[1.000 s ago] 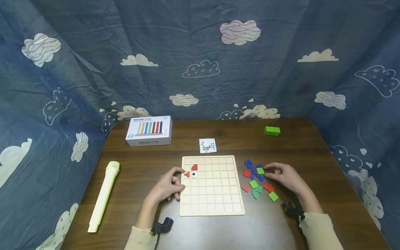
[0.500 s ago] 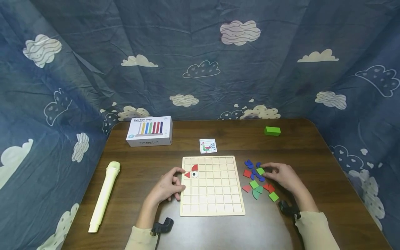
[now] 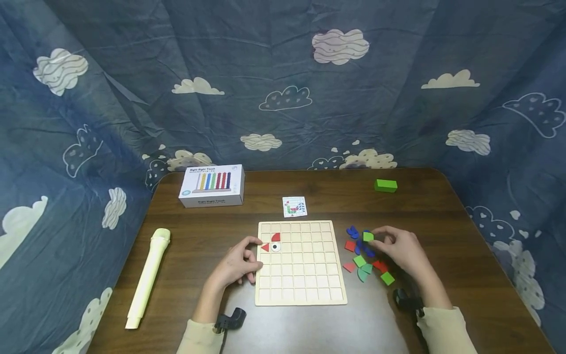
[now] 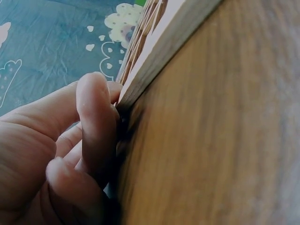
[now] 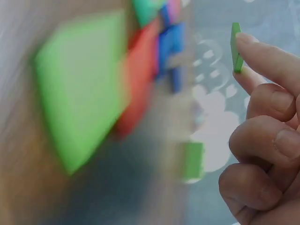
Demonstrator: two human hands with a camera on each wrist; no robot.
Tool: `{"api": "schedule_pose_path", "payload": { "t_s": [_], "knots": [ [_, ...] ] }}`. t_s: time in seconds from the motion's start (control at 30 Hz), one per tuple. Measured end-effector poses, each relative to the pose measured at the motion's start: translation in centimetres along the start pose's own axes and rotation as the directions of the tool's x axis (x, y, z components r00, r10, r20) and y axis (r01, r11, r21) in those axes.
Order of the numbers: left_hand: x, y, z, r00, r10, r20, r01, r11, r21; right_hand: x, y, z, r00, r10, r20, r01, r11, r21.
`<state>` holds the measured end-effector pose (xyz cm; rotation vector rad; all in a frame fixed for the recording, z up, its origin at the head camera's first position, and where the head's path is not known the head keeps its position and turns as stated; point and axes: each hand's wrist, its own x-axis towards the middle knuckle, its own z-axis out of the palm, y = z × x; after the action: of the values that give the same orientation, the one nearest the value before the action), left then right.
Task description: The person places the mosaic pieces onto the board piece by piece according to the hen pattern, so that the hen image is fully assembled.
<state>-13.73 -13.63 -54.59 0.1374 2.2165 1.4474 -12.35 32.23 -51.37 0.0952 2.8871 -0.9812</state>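
Note:
My right hand pinches a green square tile between thumb and index finger, just above the loose pieces. In the right wrist view this held tile stands edge-on at the fingertips, the other fingers curled. My left hand rests against the left edge of a pale wooden grid board, index finger and thumb spread apart along it. The left wrist view has these fingers touching the board's side. On the board lie a red triangle, a red quarter-circle and a white eye tile.
Right of the board are loose blue pieces, red ones, and green squares. A picture card lies behind the board. Farther out are a white box, a green block and a cream microphone-shaped stick.
My right hand has taken the green square tile between its fingertips and raised it slightly from the blue pieces. The left hand stays at the board's edge.

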Motion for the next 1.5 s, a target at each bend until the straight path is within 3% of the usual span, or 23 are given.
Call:
{"api": "schedule_pose_path", "payload": {
  "t_s": [0.17, 0.3, 0.5, 0.8, 1.07, 1.27, 1.5],
  "knots": [
    [-0.3, -0.3, -0.1, 1.000, 0.004, 0.022, -0.004, 1.000, -0.012, -1.4, -4.4, 0.0, 0.998, -0.048, -0.049, 0.050, 0.998, 0.037],
    [-0.4, -0.2, -0.6, 0.999, 0.006, 0.032, -0.006, 1.000, -0.009, -1.3, -7.7, 1.2, 0.993, -0.095, -0.076, 0.102, 0.991, 0.085],
    [-0.3, 0.5, -1.5, 0.996, 0.003, 0.087, -0.006, 0.999, 0.036, -0.4, -11.4, 4.3, 0.991, -0.127, -0.040, 0.131, 0.982, 0.137],
    [0.0, 0.5, -1.9, 0.990, -0.008, 0.140, 0.002, 0.999, 0.041, -1.0, -15.3, 9.5, 0.983, -0.181, 0.038, 0.174, 0.975, 0.138],
    [0.3, 0.0, -2.0, 0.990, 0.006, 0.139, -0.009, 1.000, 0.016, -0.6, -16.6, 13.3, 0.974, -0.196, 0.114, 0.185, 0.977, 0.102],
    [0.3, 0.0, -2.0, 0.991, -0.016, 0.133, 0.012, 0.999, 0.031, -0.4, -16.2, 15.2, 0.969, -0.233, 0.082, 0.232, 0.973, 0.012],
    [0.3, 0.0, -2.0, 0.990, -0.018, 0.139, 0.016, 1.000, 0.017, -0.5, -16.4, 15.8, 0.964, -0.261, 0.046, 0.265, 0.959, -0.102]
  ]
}}
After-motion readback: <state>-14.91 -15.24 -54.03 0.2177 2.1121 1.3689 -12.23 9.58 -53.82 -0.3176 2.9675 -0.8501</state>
